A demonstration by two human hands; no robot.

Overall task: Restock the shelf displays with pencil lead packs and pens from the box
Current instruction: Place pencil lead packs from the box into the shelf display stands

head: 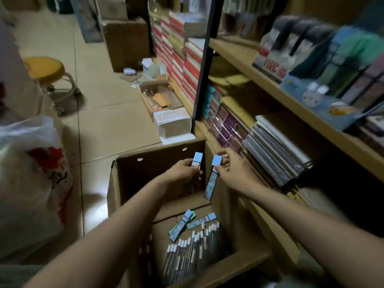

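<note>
From the head view, both hands work above the open cardboard box [116, 183], each lifting one slim blue pack. The left hand [182, 170] curls its fingers round the lower part of a pack [197, 160] over the box's far end, and that pack stands nearly upright, its pale blue cap pointing up. The right hand [232, 171] pinches a second pack [213, 177] near its cap, above the box's right wall; this one's long axis tilts a little, cap up and tail hanging down toward the box's inside. To do this step well, I judge that each pack should be kept cap-up and carried clear of the box wall toward the shelf [270, 88] to the right of the box. More packs [182, 225] lie flat in the box's near end, beside rows of pens [191, 252] with white caps.
</note>
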